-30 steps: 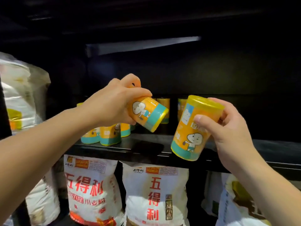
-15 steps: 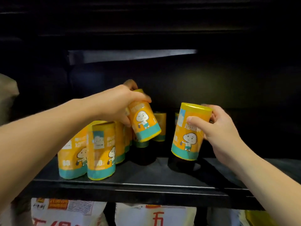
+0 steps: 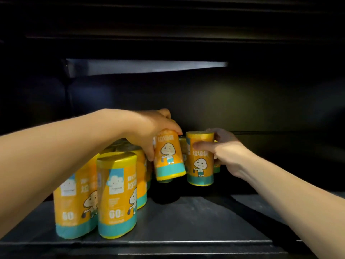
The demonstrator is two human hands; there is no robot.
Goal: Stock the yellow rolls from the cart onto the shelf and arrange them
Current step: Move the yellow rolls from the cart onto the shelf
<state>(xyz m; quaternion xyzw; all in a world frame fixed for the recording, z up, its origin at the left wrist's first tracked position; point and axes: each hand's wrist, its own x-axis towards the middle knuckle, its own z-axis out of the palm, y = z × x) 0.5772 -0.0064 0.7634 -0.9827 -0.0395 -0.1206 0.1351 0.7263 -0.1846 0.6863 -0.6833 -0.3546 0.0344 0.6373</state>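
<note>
Both my hands reach deep into a dark shelf (image 3: 186, 225). My left hand (image 3: 153, 128) grips the top of a yellow roll (image 3: 169, 156) with a teal band and a cartoon figure, held slightly tilted just above the shelf. My right hand (image 3: 224, 148) wraps around a second yellow roll (image 3: 200, 161), upright, close beside the first, near the back. Several more yellow rolls (image 3: 116, 197) stand in rows at the left front of the shelf, partly hidden behind my left forearm.
The shelf's black back wall (image 3: 242, 101) is close behind the held rolls. A shelf board above (image 3: 145, 66) limits the height. Bare dark shelf surface lies at the right and front middle. The cart is out of sight.
Both hands have pushed deeper into the shelf with their rolls, which now sit closer together near the back. The view moved up and closer; the flour bags below are out of frame.
</note>
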